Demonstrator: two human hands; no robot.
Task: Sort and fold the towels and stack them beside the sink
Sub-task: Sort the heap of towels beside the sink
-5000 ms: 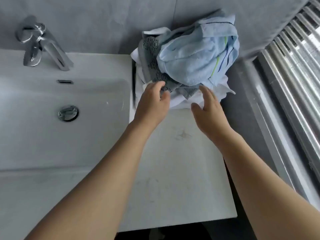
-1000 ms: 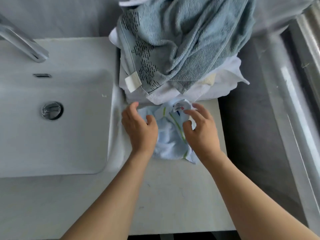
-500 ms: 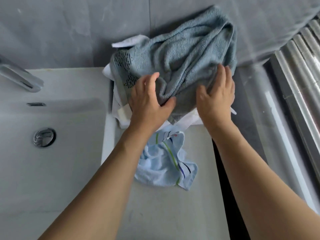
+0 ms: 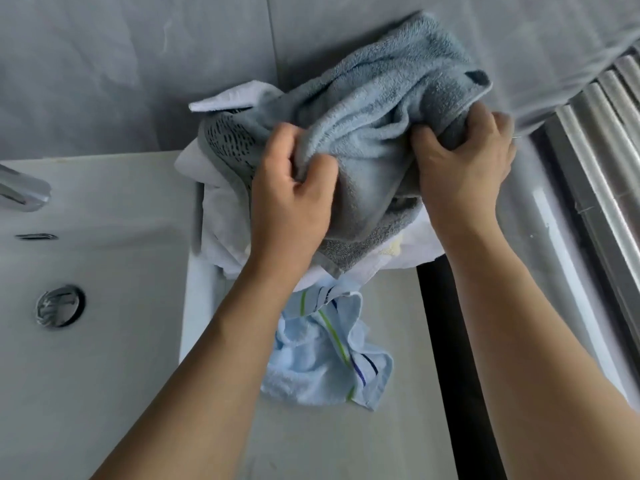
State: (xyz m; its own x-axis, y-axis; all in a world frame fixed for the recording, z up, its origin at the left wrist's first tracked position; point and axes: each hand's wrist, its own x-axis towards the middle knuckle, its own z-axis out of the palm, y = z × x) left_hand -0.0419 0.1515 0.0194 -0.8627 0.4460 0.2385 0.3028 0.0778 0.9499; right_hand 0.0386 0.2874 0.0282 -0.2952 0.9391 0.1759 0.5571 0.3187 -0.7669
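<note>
A crumpled grey-blue towel (image 4: pixel 377 109) with a dark dashed border lies on top of the pile at the back of the counter, against the wall. My left hand (image 4: pixel 291 199) grips a bunch of its cloth near the middle. My right hand (image 4: pixel 464 168) grips its right edge. White towels (image 4: pixel 221 216) lie under it. A small light-blue towel (image 4: pixel 322 362) with green and navy stripes lies crumpled on the counter in front of the pile, partly hidden by my left forearm.
The white sink (image 4: pixel 104 271) with its drain (image 4: pixel 59 306) is to the left, and the faucet tip (image 4: pixel 20 192) shows at the left edge. The grey counter (image 4: pixel 346 441) extends toward me. A dark gap (image 4: pixel 440 341) and a window blind (image 4: pixel 602 140) are on the right.
My fingers have curled from lying flat on the grey-blue towel to gripping it with both hands. Before that, the light-blue towel came off the pile onto the counter.
</note>
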